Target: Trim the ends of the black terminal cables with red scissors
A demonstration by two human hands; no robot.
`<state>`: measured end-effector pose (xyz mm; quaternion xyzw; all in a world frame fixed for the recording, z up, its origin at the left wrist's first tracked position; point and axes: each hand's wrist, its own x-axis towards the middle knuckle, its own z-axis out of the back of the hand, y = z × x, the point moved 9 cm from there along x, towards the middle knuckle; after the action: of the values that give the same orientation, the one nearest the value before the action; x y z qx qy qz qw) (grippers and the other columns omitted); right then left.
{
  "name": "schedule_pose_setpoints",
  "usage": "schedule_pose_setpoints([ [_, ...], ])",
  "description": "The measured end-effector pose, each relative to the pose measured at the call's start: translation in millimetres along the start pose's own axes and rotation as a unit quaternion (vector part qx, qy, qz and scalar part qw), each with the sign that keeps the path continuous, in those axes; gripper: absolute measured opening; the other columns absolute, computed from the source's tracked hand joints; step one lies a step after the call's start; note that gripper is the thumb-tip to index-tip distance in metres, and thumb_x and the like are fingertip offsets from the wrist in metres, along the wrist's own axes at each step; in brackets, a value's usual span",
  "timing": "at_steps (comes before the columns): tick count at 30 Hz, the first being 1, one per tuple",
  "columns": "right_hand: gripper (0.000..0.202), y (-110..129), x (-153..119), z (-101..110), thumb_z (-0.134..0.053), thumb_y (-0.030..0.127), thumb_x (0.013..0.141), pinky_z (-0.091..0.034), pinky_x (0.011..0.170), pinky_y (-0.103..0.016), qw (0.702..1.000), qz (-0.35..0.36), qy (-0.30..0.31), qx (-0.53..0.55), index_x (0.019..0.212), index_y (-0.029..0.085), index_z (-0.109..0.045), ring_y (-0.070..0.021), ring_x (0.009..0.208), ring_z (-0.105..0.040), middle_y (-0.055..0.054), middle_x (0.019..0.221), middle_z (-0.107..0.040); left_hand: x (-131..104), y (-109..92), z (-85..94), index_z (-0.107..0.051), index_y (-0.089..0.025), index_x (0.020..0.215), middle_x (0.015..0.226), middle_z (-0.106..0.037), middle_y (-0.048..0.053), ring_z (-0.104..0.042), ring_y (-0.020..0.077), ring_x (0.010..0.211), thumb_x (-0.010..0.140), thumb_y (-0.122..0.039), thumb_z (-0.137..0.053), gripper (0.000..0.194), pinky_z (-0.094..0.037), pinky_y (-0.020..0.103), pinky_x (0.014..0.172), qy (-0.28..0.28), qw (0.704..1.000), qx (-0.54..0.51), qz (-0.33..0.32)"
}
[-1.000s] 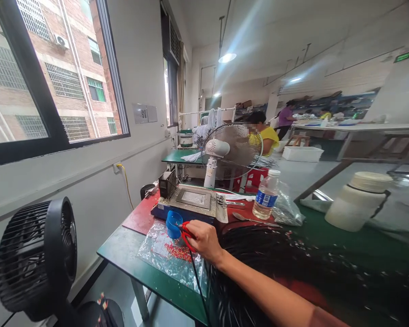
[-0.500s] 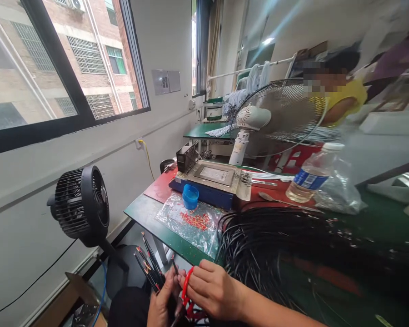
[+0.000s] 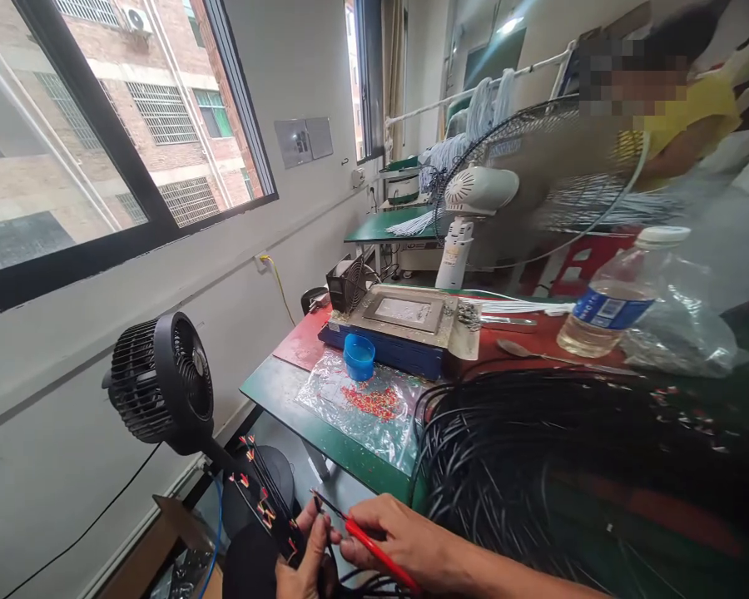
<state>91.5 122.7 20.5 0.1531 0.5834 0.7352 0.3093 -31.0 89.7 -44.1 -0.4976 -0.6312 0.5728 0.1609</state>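
My left hand [image 3: 308, 559] is closed around a bundle of black cables [image 3: 263, 499]. Their stripped ends fan up and left, showing short red, white and yellowish wires. One cable end [image 3: 317, 504] stands apart between the left thumb and fingers. My right hand [image 3: 394, 532] grips a red-handled tool [image 3: 374, 545], its slim dark tip pointing up and left beside that cable end. The tool's exact kind is not clear. The right fingertips are close to the left thumb. Just right of my hands, a big heap of black cables [image 3: 474, 449] covers the table.
A clear plastic sheet [image 3: 324, 399] with red scraps [image 3: 374, 403] and a blue cup [image 3: 359, 358] lies on the table [image 3: 255, 384]. Behind stand a blue-sided heating unit [image 3: 380, 348], a bottle [image 3: 612, 299] and a white fan [image 3: 474, 195]. A black fan [image 3: 162, 383] is left. A person in yellow [image 3: 692, 116] sits beyond.
My right hand has turned the red-handled tool, so its handle now slopes down right and its tip shows by the cable end. The view has shifted slightly; the cable bundle has spread.
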Motion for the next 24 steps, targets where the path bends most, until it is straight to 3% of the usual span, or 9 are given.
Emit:
schedule_pose_setpoints([
  [8,0.053,-15,2,-6,-0.046,0.064,0.073,-0.022,0.038,-0.018,0.994,-0.048,0.034,0.09,0.063,0.013,-0.052,-0.0055,0.042,-0.031,0.004,0.047,-0.034,1,1,-1.8,-0.067,-0.015,0.084,0.035,-0.049,-0.005,-0.03,0.0019,0.023,0.043,-0.043,-0.078,0.051,-0.016,0.014,0.027,0.005,1.0,0.027,0.009],
  [18,0.054,-23,2,-8,-0.052,0.066,0.069,-0.027,0.038,-0.016,0.989,-0.07,0.033,0.123,0.06,0.013,-0.052,-0.0051,0.038,-0.035,0.003,0.045,-0.04,-3,0,3.6,-0.069,-0.014,0.079,0.038,-0.054,-0.002,-0.035,0.004,0.026,0.04,-0.042,-0.08,0.049,-0.021,0.017,0.028,-0.031,0.999,0.036,0.023],
  [24,0.056,-20,1,-10,-0.051,0.068,0.067,-0.028,0.037,-0.016,0.984,-0.079,0.044,0.156,0.059,0.012,-0.053,-0.0047,0.038,-0.037,0.004,0.045,-0.04,1,3,0.8,-0.064,-0.013,0.082,0.029,-0.038,-0.01,-0.031,0.0036,0.022,0.036,-0.046,-0.08,0.059,-0.017,0.014,0.027,-0.012,0.999,0.03,0.025],
])
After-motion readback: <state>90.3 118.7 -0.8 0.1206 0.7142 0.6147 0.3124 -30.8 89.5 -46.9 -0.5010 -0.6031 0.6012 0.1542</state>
